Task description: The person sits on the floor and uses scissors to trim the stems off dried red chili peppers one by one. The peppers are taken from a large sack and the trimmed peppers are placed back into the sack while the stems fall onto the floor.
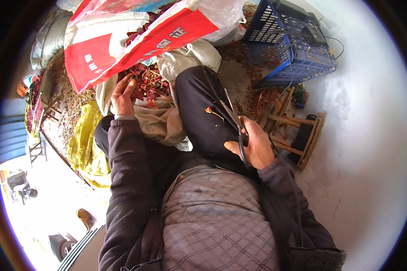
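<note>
My right hand [254,145] holds a pair of scissors [235,118] by the handles, over my right thigh. The blades point up and are apart. A small dried pepper stalk with a reddish top [213,113] lies on the dark trouser leg beside the blades. My left hand [123,96] is raised at the edge of a heap of dried red chilli peppers [149,81] in a cloth sack [162,125] between my knees. Whether its fingertips pinch a pepper is hard to tell. Just above, a red and white woven plastic bag [98,57] holds more dark red peppers.
A blue plastic crate [298,64] with black devices and a cable stands at the upper right. A small wooden stool [312,140] is by the white wall. A yellow woven sack [88,142] and strewn dry stalks [66,88] lie to the left.
</note>
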`<state>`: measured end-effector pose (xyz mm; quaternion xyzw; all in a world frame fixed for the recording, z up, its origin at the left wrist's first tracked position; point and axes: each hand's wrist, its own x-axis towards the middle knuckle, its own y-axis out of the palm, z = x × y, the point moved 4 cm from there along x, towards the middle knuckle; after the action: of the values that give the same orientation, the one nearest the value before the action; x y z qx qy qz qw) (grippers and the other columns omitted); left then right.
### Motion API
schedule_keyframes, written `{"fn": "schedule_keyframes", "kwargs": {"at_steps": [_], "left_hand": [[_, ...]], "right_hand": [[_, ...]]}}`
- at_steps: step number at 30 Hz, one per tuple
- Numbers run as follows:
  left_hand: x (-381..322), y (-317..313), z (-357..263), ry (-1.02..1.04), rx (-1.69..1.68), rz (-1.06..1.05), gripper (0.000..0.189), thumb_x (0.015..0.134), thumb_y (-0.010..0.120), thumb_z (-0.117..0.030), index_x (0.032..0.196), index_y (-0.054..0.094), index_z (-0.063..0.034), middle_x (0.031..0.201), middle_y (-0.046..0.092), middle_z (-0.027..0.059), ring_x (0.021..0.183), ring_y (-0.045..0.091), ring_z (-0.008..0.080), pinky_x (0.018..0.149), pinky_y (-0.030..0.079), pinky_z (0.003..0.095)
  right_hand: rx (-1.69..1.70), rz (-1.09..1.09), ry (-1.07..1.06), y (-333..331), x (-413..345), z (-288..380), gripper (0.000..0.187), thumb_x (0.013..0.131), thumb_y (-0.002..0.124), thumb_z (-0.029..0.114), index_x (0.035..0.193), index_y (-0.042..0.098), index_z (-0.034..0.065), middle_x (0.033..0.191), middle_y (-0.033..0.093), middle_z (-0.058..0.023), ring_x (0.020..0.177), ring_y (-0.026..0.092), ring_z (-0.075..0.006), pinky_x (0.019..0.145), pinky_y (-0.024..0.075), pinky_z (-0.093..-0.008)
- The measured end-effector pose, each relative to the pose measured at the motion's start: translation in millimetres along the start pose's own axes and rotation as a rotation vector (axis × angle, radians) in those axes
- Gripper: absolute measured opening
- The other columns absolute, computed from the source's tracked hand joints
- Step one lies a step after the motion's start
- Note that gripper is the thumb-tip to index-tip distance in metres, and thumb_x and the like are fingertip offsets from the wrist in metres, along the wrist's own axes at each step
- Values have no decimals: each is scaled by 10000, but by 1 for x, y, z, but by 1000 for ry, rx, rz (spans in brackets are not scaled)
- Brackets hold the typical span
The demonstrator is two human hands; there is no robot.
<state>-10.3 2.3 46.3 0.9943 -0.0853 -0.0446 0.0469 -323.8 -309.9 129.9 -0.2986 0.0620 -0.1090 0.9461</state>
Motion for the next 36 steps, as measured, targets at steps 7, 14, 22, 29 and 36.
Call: {"fn": "schedule_keyframes", "kwargs": {"at_steps": [7, 14, 22, 29, 36], "left_hand": [[-73, 98, -8, -122, -177, 300, 415, 1037, 687, -140, 1423, 638, 4, 1117, 750, 101, 769, 622, 86, 618, 511, 247], [-108, 151, -12, -159, -295, 576, 200, 993, 743, -91, 1173, 675, -39, 1137, 762, 97, 973, 672, 124, 893, 509, 258], [-125, 174, -10, -291, -247, 651, 268, 992, 751, -158, 1195, 634, -27, 931, 772, 89, 501, 491, 34, 439, 304, 175], [-130, 183, -9, -320, -267, 704, 137, 1020, 702, -104, 1110, 634, -25, 880, 760, 98, 612, 635, 78, 474, 379, 185], [-130, 185, 0, -346, -328, 639, 119, 1014, 681, -53, 1111, 650, 10, 909, 756, 131, 718, 712, 147, 556, 509, 216]], "right_hand": [[-167, 47, -54, -1, 8, 12, 932, 774, 911, 527, 1418, 535, -31, 1186, 648, -226, 1074, 670, -379, 917, 546, -450], [-178, -16, -143, 3, 14, 17, 919, 786, 875, 575, 1366, 558, -62, 1068, 652, -224, 987, 667, -390, 865, 550, -457], [-240, -8, -126, 4, 15, 13, 921, 776, 873, 604, 1343, 575, -58, 1041, 632, -208, 924, 670, -376, 819, 557, -449], [-281, 31, -118, 1, 16, 6, 945, 778, 839, 666, 1336, 586, -54, 960, 611, -188, 847, 669, -366, 759, 561, -457], [-368, 97, -82, 0, 14, 1, 1001, 740, 835, 712, 1342, 590, -50, 956, 617, -174, 811, 674, -359, 725, 557, -456]]}}
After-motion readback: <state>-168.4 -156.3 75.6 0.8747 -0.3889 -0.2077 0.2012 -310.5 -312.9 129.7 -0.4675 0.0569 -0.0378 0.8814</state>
